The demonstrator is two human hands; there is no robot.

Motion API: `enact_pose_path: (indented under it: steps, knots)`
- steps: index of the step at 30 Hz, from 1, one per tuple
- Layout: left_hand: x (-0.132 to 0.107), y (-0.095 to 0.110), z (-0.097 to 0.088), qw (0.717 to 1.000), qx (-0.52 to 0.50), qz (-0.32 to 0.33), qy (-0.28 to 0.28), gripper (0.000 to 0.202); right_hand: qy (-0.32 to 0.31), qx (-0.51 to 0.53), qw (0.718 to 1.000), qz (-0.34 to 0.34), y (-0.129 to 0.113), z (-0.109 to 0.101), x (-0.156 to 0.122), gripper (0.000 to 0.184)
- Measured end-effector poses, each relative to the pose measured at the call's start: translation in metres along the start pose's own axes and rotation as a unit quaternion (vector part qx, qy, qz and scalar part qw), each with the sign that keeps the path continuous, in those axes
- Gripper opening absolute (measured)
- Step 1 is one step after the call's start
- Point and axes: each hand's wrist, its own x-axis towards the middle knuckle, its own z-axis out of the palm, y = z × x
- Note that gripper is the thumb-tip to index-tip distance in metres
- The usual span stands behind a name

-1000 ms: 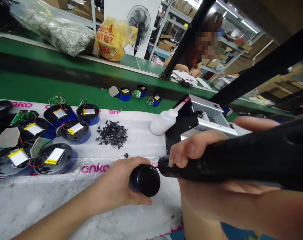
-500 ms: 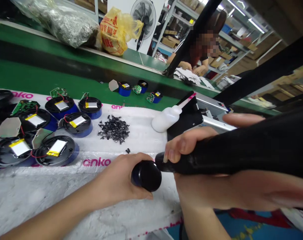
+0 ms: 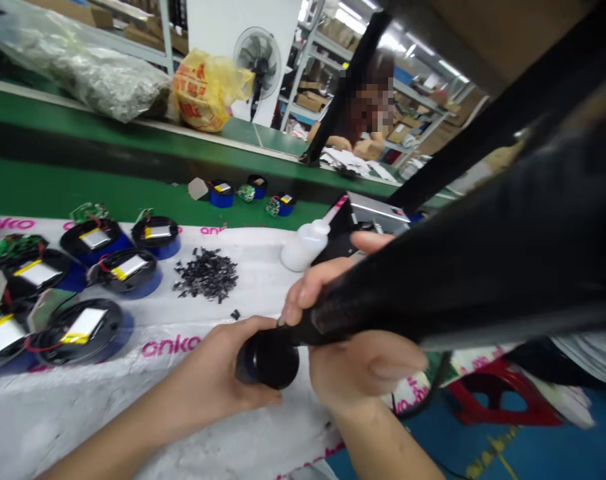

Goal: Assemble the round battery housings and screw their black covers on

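My left hand [image 3: 217, 377] is closed round a round black and blue housing [image 3: 267, 360], holding it on its side over the white foam sheet [image 3: 57, 407]. My right hand [image 3: 355, 350] grips a long black power tool [image 3: 463, 273] whose tip meets the housing's top edge. The tool's body fills the right of the view and hides what lies behind it.
Several open round housings with yellow-taped batteries [image 3: 80, 327] lie at the left. A pile of small black parts [image 3: 205, 280] and a white squeeze bottle [image 3: 305, 243] sit mid-table. Beyond lie a green conveyor [image 3: 107, 190], a yellow bag [image 3: 205, 90], a fan [image 3: 257, 57] and another person [image 3: 365, 117]. A red stool [image 3: 497, 400] stands lower right.
The view has swung right and down, so everything sits further left. The tool's rear end has risen and looms larger. Both hands keep their grips with the tip at the housing.
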Motion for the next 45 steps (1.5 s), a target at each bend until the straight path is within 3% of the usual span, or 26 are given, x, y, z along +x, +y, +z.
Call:
enact_pose_path:
  steps: [3, 5, 8, 10, 12, 15, 17, 20, 24, 29, 31, 34, 36, 41, 45]
  knots:
    - [-0.002, -0.005, -0.005, 0.999, 0.026, 0.02, 0.007, 0.059, 0.041, 0.05, 0.997, -0.039, -0.01, -0.018, 0.014, 0.049]
    - [-0.004, -0.008, -0.011, 1.0, 0.003, 0.007, 0.005, 0.067, 0.101, -0.012, 0.988, -0.116, -0.017, -0.04, 0.031, 0.04]
    - [-0.009, -0.015, -0.019, 0.998, -0.049, -0.029, -0.029, 0.073, 0.191, -0.135, 0.94, -0.247, -0.018, -0.076, 0.056, 0.037]
    - [-0.012, -0.018, -0.02, 0.997, -0.046, -0.032, -0.052, 0.069, 0.214, -0.158, 0.929, -0.258, -0.014, -0.094, 0.068, 0.035]
    - [-0.012, -0.02, -0.017, 0.998, -0.019, -0.035, -0.044, 0.075, 0.22, -0.158, 0.934, -0.231, -0.011, -0.103, 0.073, 0.032]
    - [-0.007, -0.024, -0.008, 0.999, 0.026, -0.034, 0.016, 0.092, 0.216, -0.162, 0.938, -0.215, -0.014, -0.104, 0.075, 0.03]
    - [-0.002, -0.027, -0.004, 0.998, 0.032, -0.031, 0.048, 0.091, 0.232, -0.159, 0.93, -0.235, -0.017, -0.103, 0.076, 0.028]
    - [0.002, -0.029, -0.005, 0.998, 0.018, -0.035, 0.045, 0.083, 0.231, -0.153, 0.933, -0.231, -0.016, -0.105, 0.081, 0.025]
    - [-0.002, -0.025, -0.009, 0.999, 0.02, -0.037, 0.016, 0.075, 0.17, -0.173, 0.96, -0.139, -0.011, -0.112, 0.078, 0.032]
    - [-0.001, -0.019, -0.004, 0.997, 0.058, -0.028, 0.039, 0.083, 0.126, -0.176, 0.973, -0.081, -0.022, -0.105, 0.059, 0.049]
    - [0.002, -0.016, -0.003, 0.996, 0.071, -0.032, 0.045, 0.08, 0.145, -0.181, 0.966, -0.115, -0.027, -0.097, 0.058, 0.051]
    - [0.003, -0.011, -0.004, 0.993, 0.101, -0.035, 0.04, 0.069, 0.207, -0.193, 0.93, -0.233, -0.026, -0.092, 0.066, 0.033]
    - [0.003, -0.009, -0.005, 0.992, 0.117, -0.027, 0.039, 0.061, 0.228, -0.184, 0.917, -0.269, -0.02, -0.094, 0.072, 0.031]
    - [0.003, -0.003, -0.005, 0.991, 0.126, -0.022, 0.035, 0.056, 0.223, -0.183, 0.937, -0.199, -0.009, -0.105, 0.068, 0.044]
    - [0.003, 0.0, -0.005, 0.992, 0.113, -0.04, 0.038, 0.058, 0.195, -0.193, 0.954, -0.123, -0.022, -0.097, 0.052, 0.056]
